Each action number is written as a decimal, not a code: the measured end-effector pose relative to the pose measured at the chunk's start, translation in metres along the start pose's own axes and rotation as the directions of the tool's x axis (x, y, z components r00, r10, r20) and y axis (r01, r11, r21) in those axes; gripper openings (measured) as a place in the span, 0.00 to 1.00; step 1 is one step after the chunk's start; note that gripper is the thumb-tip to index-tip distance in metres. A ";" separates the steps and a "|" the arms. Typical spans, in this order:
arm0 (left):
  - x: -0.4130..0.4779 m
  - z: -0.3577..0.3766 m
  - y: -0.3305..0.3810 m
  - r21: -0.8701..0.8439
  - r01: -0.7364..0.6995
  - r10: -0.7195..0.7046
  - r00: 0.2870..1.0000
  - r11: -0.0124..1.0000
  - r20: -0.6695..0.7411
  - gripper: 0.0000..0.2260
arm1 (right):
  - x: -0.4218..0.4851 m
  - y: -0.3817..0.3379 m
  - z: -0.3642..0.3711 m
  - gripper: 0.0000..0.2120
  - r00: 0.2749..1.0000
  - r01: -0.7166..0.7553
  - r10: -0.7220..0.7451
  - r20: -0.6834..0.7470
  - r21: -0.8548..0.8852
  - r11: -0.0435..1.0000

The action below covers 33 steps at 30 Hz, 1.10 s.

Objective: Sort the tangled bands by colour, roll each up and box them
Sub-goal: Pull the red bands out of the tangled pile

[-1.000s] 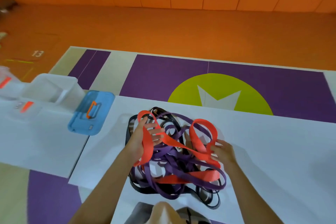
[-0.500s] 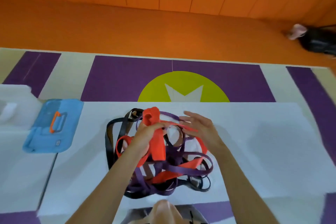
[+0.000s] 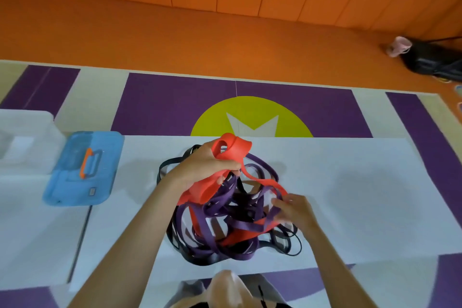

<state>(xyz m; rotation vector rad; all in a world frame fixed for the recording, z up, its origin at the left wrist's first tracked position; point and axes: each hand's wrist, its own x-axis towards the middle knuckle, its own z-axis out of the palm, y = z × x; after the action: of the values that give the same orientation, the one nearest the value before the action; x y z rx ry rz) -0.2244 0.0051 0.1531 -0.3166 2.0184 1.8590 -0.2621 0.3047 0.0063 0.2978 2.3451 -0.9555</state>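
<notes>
A tangle of purple bands [image 3: 225,210], black bands [image 3: 287,245] and a red band [image 3: 232,150] lies on the white sheet [image 3: 362,195] in front of me. My left hand [image 3: 207,167] grips a gathered bunch of the red band and holds it above the heap. A red strand runs from that bunch down to the right. My right hand [image 3: 292,207] is at the heap's right side, fingers curled into the purple and red strands there. Blur hides exactly which strand it pinches.
A blue lid [image 3: 82,170] with an orange handle lies on the left. Behind it stands a clear plastic box [image 3: 27,137]. A black bag [image 3: 432,62] and a pink object [image 3: 400,45] sit on the orange floor at the far right.
My left hand has lifted the bunched red band higher. My right hand has dropped from the top of the heap to its right side and taken hold of strands there.
</notes>
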 end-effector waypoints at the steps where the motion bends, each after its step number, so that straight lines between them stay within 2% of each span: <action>1: -0.002 -0.001 0.004 -0.003 -0.021 0.021 1.000 1.000 -0.002 0.08 | -0.002 -0.015 0.009 0.06 0.998 0.015 -0.018 0.055 0.059 0.998; 2: -0.003 -0.003 0.007 -0.011 -0.039 0.039 0.999 0.999 -0.015 0.07 | -0.002 -0.028 0.019 0.04 0.996 0.024 -0.034 0.088 0.119 0.993; 4: -0.005 -0.008 0.013 -0.020 -0.069 0.068 0.997 0.997 -0.045 0.07 | 0.005 -0.039 0.041 0.06 0.993 0.085 -0.091 0.080 0.078 0.993; 8: -0.010 -0.020 0.022 -0.040 -0.145 0.140 0.984 0.989 -0.113 0.07 | 0.023 -0.024 0.071 0.08 0.990 0.122 -0.112 0.084 -0.129 0.984; 10: -0.013 -0.026 0.026 -0.060 -0.179 0.167 0.971 0.982 -0.168 0.09 | 0.012 -0.010 0.069 0.13 0.992 0.109 -0.116 -0.044 -0.144 0.984; 11: -0.014 -0.029 0.028 -0.067 -0.190 0.174 0.965 0.979 -0.194 0.08 | 0.006 -0.002 0.067 0.14 0.978 0.118 -0.136 -0.157 -0.118 0.986; 13: -0.016 -0.034 0.031 -0.076 -0.196 0.173 0.956 0.978 -0.238 0.09 | -0.001 0.015 0.061 0.10 0.927 0.041 -0.042 -0.373 -0.010 0.999; 14: -0.016 -0.037 0.031 -0.071 -0.194 0.170 0.953 0.979 -0.251 0.09 | -0.005 0.022 0.058 0.06 0.908 0.015 -0.022 -0.418 -0.020 1.000; 16: -0.017 -0.040 0.033 -0.059 -0.187 0.166 0.953 0.981 -0.253 0.09 | 0.005 0.039 0.055 0.21 0.923 -0.088 0.039 -0.383 -0.113 0.990; 18: -0.018 -0.040 0.035 -0.046 -0.193 0.177 0.955 0.980 -0.240 0.09 | 0.022 0.052 0.054 0.35 0.965 -0.148 0.135 -0.226 -0.041 0.988; 19: -0.018 -0.040 0.036 -0.038 -0.198 0.184 0.955 0.980 -0.234 0.08 | 0.034 0.061 0.055 0.38 0.976 -0.170 0.168 -0.140 -0.005 0.985; 21: -0.018 -0.036 0.037 -0.034 -0.205 0.192 0.955 0.978 -0.226 0.08 | 0.058 0.081 0.057 0.33 0.978 -0.201 0.199 -0.060 -0.028 0.979; 24: -0.015 -0.031 0.038 -0.053 -0.197 0.180 0.957 0.979 -0.226 0.08 | 0.074 0.093 0.055 0.14 0.982 -0.184 0.173 -0.079 -0.169 0.968; 26: -0.012 -0.028 0.039 -0.050 -0.180 0.164 0.960 0.982 -0.227 0.08 | 0.076 0.095 0.056 0.07 0.988 -0.154 0.146 -0.048 -0.239 0.959; 30: -0.008 -0.027 0.039 -0.006 -0.179 0.173 0.960 0.984 -0.219 0.09 | 0.041 0.060 0.049 0.09 0.983 -0.156 0.134 -0.123 -0.202 0.967; 33: -0.005 -0.027 0.039 0.008 -0.172 0.169 0.956 0.985 -0.239 0.10 | 0.023 0.048 0.045 0.09 0.982 -0.093 0.060 -0.181 -0.178 0.980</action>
<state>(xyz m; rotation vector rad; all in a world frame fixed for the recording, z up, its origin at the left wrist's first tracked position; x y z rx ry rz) -0.2389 -0.0182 0.1918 -0.3984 2.2577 2.0218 -0.2417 0.3076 -0.0604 0.4082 2.5404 -0.6919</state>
